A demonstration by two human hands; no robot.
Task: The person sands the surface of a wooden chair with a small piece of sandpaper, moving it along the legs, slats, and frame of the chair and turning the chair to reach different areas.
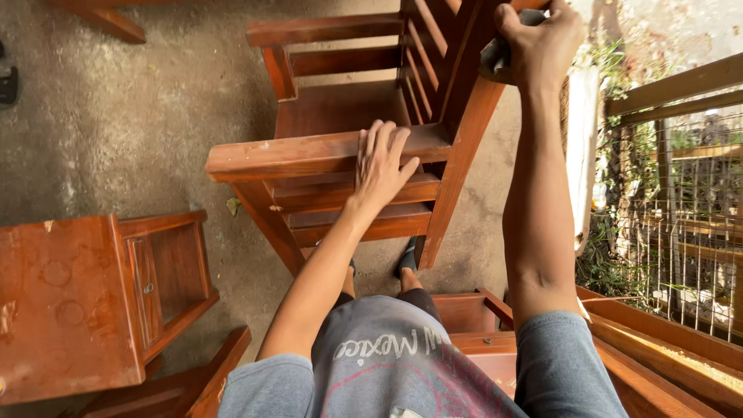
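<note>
The left hand point(381, 166) is lying flat, fingers spread wide, on the arm of a brown wooden chair point(340, 116) in the middle of the frame. At the top right, the right hand point(542, 42) is squeezing a grey cloth point(494, 58) against the chair's back

Bare concrete floor point(139, 116), small wood cabinet point(70, 302) at left, wire fence point(681, 217) w/ plants at right, daylight.

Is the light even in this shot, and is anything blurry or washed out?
Head view: sunlight overexposes the wall top right beyond the wire fence; the wooden chair sits in softer shade. Left hand is sharp; right hand gripping a rag is slightly soft.
</note>
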